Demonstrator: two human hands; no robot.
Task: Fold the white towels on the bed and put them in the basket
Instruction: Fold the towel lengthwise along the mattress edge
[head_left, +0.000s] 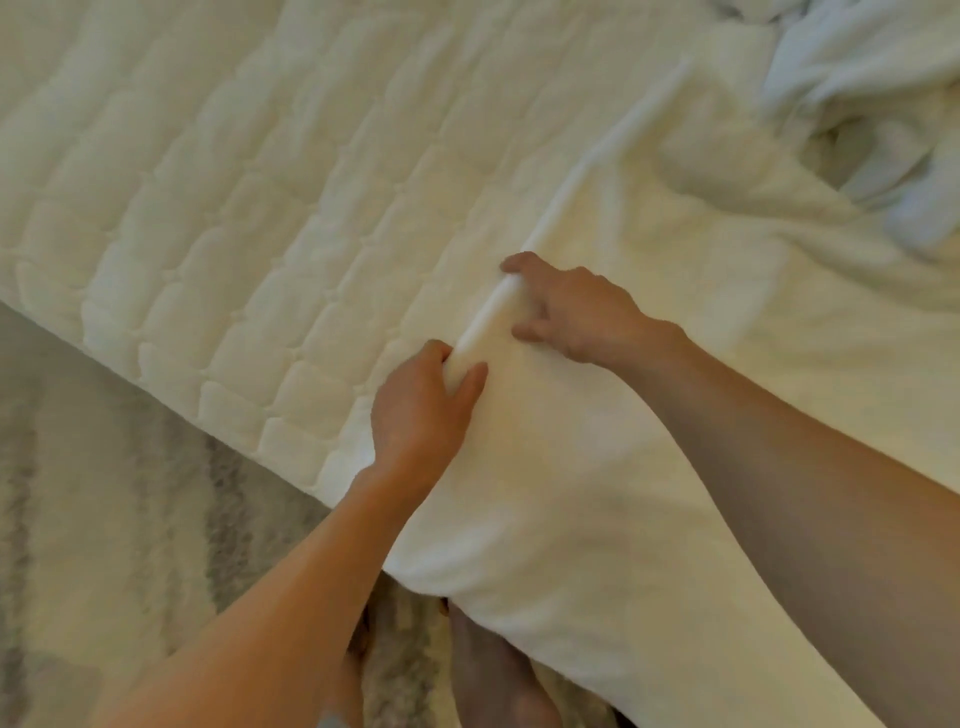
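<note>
A large white towel (649, 364) lies spread over the right part of the quilted bed (208, 182), and its near end hangs over the bed's edge. Its left hem runs diagonally from the middle toward the upper right. My left hand (423, 410) pinches that hem near the bed's edge, thumb on top of the cloth. My right hand (566, 306) grips the same hem a little farther up, fingers curled over the edge. No basket is in view.
A heap of crumpled white towels (883, 104) sits at the upper right of the bed. A pale shaggy rug (130, 519) covers the floor at lower left. My bare feet (493, 675) stand by the bed's edge.
</note>
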